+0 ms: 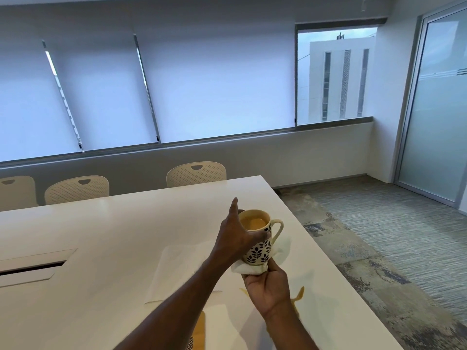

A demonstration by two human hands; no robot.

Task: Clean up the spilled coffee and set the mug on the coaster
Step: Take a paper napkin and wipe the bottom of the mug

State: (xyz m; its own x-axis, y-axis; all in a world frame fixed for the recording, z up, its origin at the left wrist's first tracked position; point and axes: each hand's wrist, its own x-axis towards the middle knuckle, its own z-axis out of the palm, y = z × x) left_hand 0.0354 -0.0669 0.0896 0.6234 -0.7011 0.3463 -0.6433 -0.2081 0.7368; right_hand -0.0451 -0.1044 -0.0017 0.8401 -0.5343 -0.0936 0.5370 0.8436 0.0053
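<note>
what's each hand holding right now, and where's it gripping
The left hand grips the coffee mug around its body, opposite the handle. The right hand presses a white tissue under the mug's base.

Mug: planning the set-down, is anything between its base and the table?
Yes: the right hand presses a white tissue under the mug, which the left hand holds above the table.

We see a white conference table (113, 236) with a cable hatch (32, 267) at 9 o'clock, perforated chairs (196, 173) behind, roller blinds (202, 84) at 12, a bare window (333, 77) at 1, a frosted glass door (439, 109) at 3, and patchy carpet (379, 236).
</note>
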